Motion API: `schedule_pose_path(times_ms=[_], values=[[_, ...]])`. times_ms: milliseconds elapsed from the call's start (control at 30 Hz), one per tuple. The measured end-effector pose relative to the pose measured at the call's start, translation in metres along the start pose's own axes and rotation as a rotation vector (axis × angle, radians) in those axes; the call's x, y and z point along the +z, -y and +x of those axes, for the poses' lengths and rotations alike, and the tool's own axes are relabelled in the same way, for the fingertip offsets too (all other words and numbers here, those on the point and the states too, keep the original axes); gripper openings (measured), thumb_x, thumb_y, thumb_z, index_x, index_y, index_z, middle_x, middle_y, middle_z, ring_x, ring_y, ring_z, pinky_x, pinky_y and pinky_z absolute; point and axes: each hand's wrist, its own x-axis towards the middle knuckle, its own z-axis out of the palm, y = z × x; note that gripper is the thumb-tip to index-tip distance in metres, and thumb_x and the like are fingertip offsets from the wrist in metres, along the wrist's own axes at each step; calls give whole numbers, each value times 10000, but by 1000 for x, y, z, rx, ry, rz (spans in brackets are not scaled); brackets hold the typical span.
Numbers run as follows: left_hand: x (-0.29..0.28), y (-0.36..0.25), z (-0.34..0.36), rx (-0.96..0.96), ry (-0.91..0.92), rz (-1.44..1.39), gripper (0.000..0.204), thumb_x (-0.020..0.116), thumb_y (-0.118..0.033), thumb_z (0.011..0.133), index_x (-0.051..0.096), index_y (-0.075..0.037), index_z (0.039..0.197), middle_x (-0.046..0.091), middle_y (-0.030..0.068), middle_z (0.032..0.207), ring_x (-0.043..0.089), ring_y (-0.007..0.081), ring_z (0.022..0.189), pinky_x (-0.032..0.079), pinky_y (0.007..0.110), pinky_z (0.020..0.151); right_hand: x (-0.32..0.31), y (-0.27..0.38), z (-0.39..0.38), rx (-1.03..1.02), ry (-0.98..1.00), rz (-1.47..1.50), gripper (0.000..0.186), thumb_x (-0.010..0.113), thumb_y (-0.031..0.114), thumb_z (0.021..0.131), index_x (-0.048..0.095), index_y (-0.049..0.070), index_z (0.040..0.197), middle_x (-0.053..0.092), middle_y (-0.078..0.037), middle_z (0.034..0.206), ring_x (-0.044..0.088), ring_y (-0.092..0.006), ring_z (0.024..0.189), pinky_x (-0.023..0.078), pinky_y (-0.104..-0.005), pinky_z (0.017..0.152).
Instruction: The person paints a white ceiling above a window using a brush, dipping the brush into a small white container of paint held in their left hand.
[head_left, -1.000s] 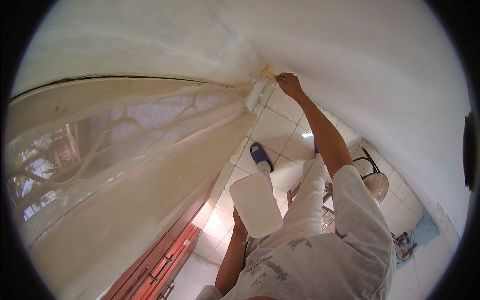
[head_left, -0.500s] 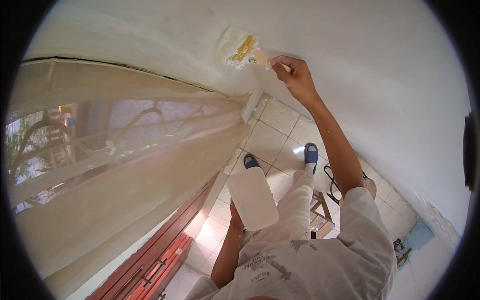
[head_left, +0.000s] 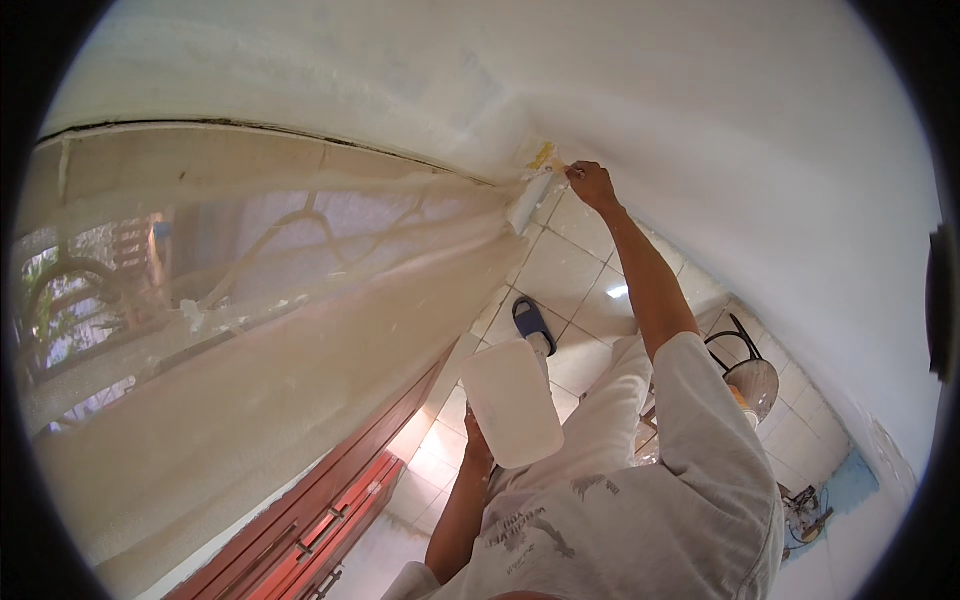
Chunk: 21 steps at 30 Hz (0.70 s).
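Observation:
My right hand (head_left: 592,185) is closed around the handle of a wide flat paintbrush (head_left: 541,156) with a yellow band and whitish smears. The brush is at the corner where the two pale walls meet, just above the end of the sheer curtain (head_left: 270,370). Whether its bristles touch the wall is hard to see. Low in front of my body, my left hand (head_left: 478,438) grips the side of a white rectangular tub (head_left: 513,402). The tub hides most of those fingers, and its plain pale face shows no detail.
Behind the curtain is a window (head_left: 250,245) with curved bars. A red cabinet (head_left: 330,520) stands at lower left. On the tiled floor (head_left: 565,275), a round-topped object (head_left: 755,385) with a black looped frame sits right of my legs. Cables and small items (head_left: 805,515) lie farther right.
My right hand has brought the brush down and to the right, from the upper wall into the corner. One foot has shifted, and the tub stays nearly where it was.

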Motion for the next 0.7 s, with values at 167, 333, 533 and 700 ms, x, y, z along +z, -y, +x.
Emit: schedule_pose_path(times_ms=[167,333,533,700], values=[[9,-3,3,-14,28,2,588,385,-482,1003,421,-78,1428,579,148,1300,631,305,1109,521,470,927,-12,7,11,125,-67,-184,402,600,372,902,733,4,992,703,-247,1016,664,-420,1001,515,-469,917],[21,-3,-1,17,62,-39,565,387,-465,1009,434,-79,1418,589,140,1287,637,295,1098,534,456,913,-64,134,-25,-140,-83,-68,382,618,339,890,738,-20,939,687,-282,832,680,-445,860,541,-455,864],[45,-5,2,5,137,-93,537,390,-444,1016,450,-80,1406,600,132,1272,645,282,1085,549,439,897,-159,237,-85,-206,-37,77,370,637,331,917,730,-26,935,672,-205,713,637,-333,653,507,-403,684],[59,-3,3,20,154,-118,514,392,-427,1023,462,-81,1396,610,124,1260,651,272,1075,561,425,884,-197,269,-120,-325,-71,354,332,628,301,954,710,-20,940,663,-110,707,548,-169,600,468,-349,618]])
